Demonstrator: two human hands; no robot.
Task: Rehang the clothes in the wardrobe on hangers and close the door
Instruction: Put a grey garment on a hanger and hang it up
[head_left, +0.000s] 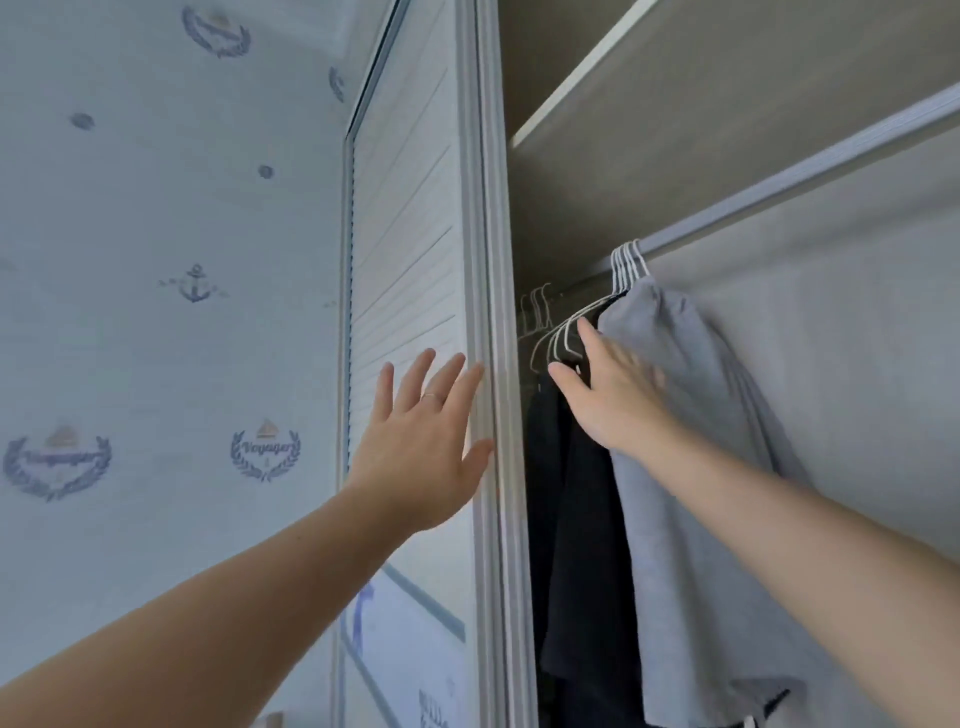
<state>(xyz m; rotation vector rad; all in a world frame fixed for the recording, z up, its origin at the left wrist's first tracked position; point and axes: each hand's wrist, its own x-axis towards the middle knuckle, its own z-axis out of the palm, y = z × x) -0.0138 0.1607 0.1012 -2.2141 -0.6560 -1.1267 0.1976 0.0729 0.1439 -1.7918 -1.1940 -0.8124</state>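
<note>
Hanging on the rail (810, 171) of the open wardrobe (561, 218), a grey garment (696, 467) and black garments (576, 545) are carried on thin white wire hangers (628, 270).
The soft clothes are bunched near the rail's left end, under a plain shelf (571, 93). The white slatted door (410, 291) is left open at the wardrobe's left edge. The left hand (423, 441) is spread flat, fingers at the door's ribbed edge. The right hand (613, 395) is laid open on the hanger shoulders and the grey garment, nothing being gripped.
</note>
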